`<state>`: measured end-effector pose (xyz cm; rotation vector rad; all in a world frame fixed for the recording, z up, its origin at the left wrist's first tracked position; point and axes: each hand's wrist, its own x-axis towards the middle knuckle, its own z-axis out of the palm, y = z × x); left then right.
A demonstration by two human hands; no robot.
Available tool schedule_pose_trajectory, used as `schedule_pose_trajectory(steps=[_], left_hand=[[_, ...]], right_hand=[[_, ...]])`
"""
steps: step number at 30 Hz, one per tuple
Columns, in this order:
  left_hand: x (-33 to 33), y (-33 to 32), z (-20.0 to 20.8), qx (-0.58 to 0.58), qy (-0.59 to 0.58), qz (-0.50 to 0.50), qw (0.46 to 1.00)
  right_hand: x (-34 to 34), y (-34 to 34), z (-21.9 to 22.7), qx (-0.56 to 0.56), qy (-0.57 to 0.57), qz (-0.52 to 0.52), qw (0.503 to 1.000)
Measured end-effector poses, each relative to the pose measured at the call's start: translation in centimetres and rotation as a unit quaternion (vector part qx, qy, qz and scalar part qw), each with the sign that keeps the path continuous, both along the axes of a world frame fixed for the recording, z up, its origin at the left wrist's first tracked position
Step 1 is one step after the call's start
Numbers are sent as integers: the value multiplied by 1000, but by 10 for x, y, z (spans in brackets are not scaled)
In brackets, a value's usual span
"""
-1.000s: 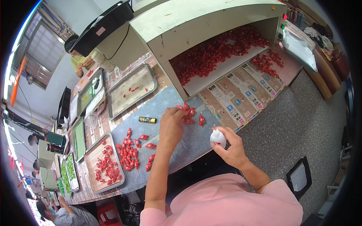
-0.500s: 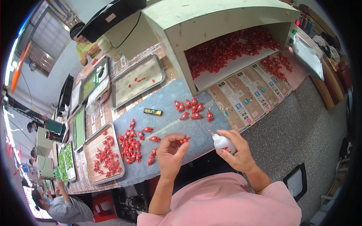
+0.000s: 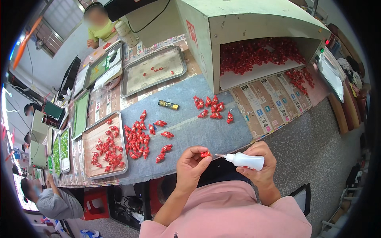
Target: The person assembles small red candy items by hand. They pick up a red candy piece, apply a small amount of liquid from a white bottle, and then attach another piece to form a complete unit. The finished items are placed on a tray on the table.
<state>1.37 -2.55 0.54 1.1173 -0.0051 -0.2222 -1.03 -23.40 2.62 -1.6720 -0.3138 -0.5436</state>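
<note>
My left hand is closed, pinching a small red figurine between thumb and fingers. In my right hand lies a white squeeze bottle, held sideways with its thin nozzle aimed left. The nozzle tip is close to the figurine; whether they touch I cannot tell. On the blue-grey mat beyond my hands sit a loose pile of red figurines to the left and a smaller cluster of red figurines farther off.
A metal tray with red figurines stands left of the mat; another tray holds a few small pieces. A dark cylinder lies on the mat. At the right rises a pale machine with many red pieces inside. Two people sit at the left.
My right hand has tipped the bottle from slanted to sideways, bringing its nozzle near the figurine. My left hand has moved slightly right with the figurine. The view has shifted.
</note>
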Motion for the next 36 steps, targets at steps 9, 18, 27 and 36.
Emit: schedule_pose_trajectory(steps=[9,18,27,36], left_hand=[[-2,-1,-1,6,10,-2,1000],[-2,-2,0,3,32,-16,999],[-1,-2,0,17,36,-21,999],[0,-3,2,27,29,-17,999]], right_hand=[[-4,1,6,-88,-35,-31,995],[-5,-1,6,-102,-29,-38,994],[-5,-2,8,-105,-9,-41,994],[-8,-2,12,-109,-13,-40,993]])
